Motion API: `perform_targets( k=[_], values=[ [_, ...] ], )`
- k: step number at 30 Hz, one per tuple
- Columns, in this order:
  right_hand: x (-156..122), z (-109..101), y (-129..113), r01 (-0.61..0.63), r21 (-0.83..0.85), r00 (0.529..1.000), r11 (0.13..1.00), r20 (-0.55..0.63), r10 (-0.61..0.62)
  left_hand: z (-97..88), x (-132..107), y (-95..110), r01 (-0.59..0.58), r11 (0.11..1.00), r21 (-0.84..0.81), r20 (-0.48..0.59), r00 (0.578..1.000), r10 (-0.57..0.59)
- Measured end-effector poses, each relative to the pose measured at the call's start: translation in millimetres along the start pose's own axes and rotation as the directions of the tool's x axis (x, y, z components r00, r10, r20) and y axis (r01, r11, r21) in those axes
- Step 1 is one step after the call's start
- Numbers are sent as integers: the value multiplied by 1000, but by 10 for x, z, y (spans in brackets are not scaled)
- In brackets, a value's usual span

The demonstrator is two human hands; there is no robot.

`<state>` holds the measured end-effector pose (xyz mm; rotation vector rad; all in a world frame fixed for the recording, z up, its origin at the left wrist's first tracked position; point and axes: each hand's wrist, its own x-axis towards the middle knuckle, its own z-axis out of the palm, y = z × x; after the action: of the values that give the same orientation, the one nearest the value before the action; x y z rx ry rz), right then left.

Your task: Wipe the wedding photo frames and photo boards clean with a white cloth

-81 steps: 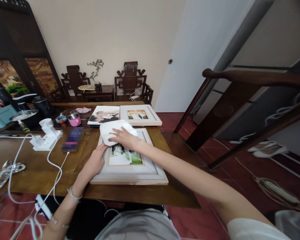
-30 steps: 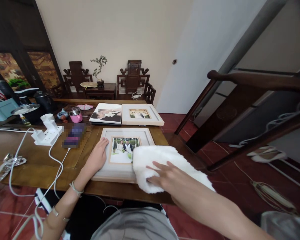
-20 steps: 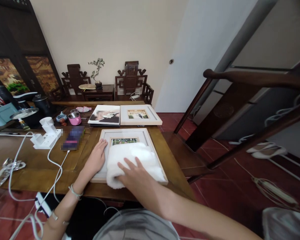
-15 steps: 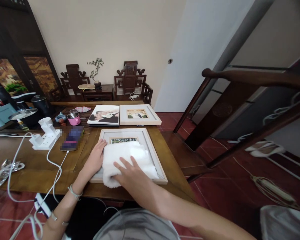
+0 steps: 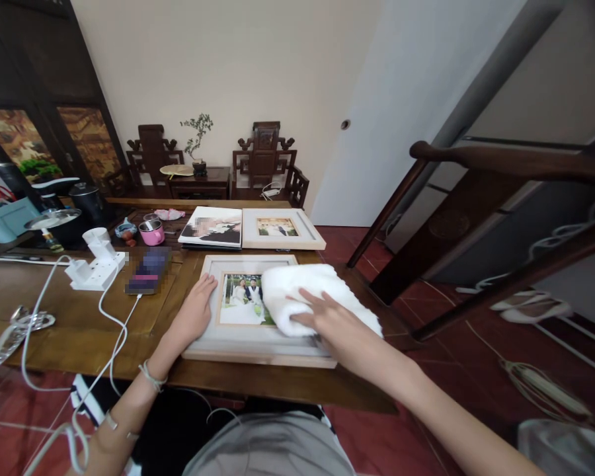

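Observation:
A light wooden picture frame [image 5: 258,360] lies flat near the table's front edge, with a photo [image 5: 240,301] of two people in wedding clothes in its middle. My left hand [image 5: 197,307] holds the frame's left side, fingers bent over the rim. Over the right half lies a folded white towel [image 5: 302,284], its far end reaching past the frame's right edge. My right hand [image 5: 334,324] grips the towel from above, fingers spread across it. The towel hides part of the photo and the frame's right side.
Behind lie a second frame [image 5: 302,228] and a photo book [image 5: 211,228]. To the left are a phone [image 5: 149,271], a white power strip [image 5: 99,270] with cables, a pink cup [image 5: 151,233] and a shiny clip-like item [image 5: 20,334]. A wooden chair [image 5: 441,218] stands right.
My right hand has pushed the towel rightward across the frame, uncovering the photo's left and lower part. My left hand stays on the frame's left side. The view has shifted slightly.

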<state>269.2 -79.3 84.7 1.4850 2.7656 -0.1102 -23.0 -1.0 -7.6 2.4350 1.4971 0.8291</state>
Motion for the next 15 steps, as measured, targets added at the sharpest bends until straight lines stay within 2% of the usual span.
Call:
perform_targets(
  k=[4, 7, 11, 15],
  values=[
    [414, 151, 331, -43, 8, 991, 999, -126, 43, -7, -12, -7, -12, 1000, -24, -6, 1000, 12],
    [671, 160, 420, -71, 29, 985, 997, -159, 75, -9, -19, -13, -4, 999, -37, -11, 1000, 3],
    [760, 113, 258, -28, -72, 992, 997, -125, 19, 1, -25, -20, 2, 999, -47, -30, 1000, -4],
    [443, -37, -77, 60, -62, 996, 996, 68, -56, -3, -29, 3, 2, 1000, -29, -32, 999, -3]
  ],
)
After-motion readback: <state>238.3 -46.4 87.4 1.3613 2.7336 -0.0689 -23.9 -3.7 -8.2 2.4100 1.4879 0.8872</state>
